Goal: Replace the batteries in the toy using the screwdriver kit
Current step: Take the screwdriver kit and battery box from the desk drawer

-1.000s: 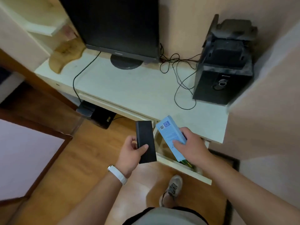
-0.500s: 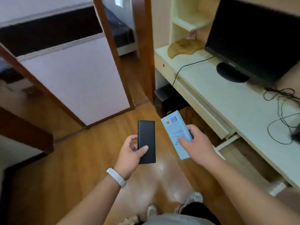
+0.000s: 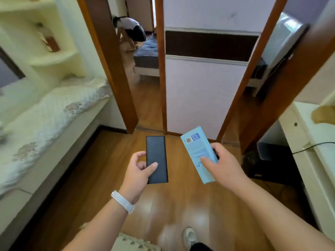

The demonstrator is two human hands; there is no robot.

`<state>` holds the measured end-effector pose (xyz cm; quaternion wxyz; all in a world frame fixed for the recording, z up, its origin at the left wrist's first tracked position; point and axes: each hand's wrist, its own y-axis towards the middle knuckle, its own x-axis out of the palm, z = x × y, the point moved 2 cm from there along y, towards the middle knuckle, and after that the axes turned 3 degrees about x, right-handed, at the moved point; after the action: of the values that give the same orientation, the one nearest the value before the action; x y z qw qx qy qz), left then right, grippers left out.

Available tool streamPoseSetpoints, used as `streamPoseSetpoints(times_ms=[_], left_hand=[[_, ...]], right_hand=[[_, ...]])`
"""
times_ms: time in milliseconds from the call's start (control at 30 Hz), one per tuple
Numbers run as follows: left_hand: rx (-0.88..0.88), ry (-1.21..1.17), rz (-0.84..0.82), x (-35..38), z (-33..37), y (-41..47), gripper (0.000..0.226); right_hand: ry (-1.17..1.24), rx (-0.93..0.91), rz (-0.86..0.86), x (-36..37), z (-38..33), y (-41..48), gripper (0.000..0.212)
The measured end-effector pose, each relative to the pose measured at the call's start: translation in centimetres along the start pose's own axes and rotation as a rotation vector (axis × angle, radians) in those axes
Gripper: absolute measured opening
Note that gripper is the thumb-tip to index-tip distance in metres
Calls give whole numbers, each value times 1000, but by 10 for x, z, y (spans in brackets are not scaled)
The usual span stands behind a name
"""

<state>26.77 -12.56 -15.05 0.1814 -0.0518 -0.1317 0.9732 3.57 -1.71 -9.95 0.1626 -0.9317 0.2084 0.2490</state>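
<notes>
White door panel [image 3: 199,98] is standing dead ahead, serving as the reference. Left of the panel a brown door frame [image 3: 112,69] is opening onto a further room, where a low bed [image 3: 146,55] is showing and a person [image 3: 130,28] is bending over behind it. Far left of the panel a mattress in a floral cover [image 3: 45,113] is lying along the wall, cream shelves [image 3: 54,58] rising beyond it. Right of the panel a pale desk [image 3: 322,131] is jutting in, a black cable [image 3: 308,148] trailing across it, a black box [image 3: 272,163] sitting on the floor beneath. In front of the panel, over glossy wooden floor [image 3: 101,178], both hands are carrying: left hand [image 3: 137,173], white band [image 3: 122,201] on the wrist, is gripping a black flat case [image 3: 156,156], thumb lying across its face; right hand [image 3: 223,165] is holding a light blue box [image 3: 197,151], thumb on top, fingers curling round its far edge. Case and box are riding side by side, apart. A pale shoe [image 3: 189,236] is showing on the floor, nearest the camera
</notes>
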Motion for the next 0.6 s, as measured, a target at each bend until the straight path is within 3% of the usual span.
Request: streamPoseSetpoints(times_ms=[367, 600], left_hand=[[82, -23, 383, -13, 50, 25, 49], [114, -98, 632, -56, 51, 21, 55]], right_hand=[[18, -228, -280, 13, -67, 104, 17], [36, -313, -487, 65, -102, 147, 21]])
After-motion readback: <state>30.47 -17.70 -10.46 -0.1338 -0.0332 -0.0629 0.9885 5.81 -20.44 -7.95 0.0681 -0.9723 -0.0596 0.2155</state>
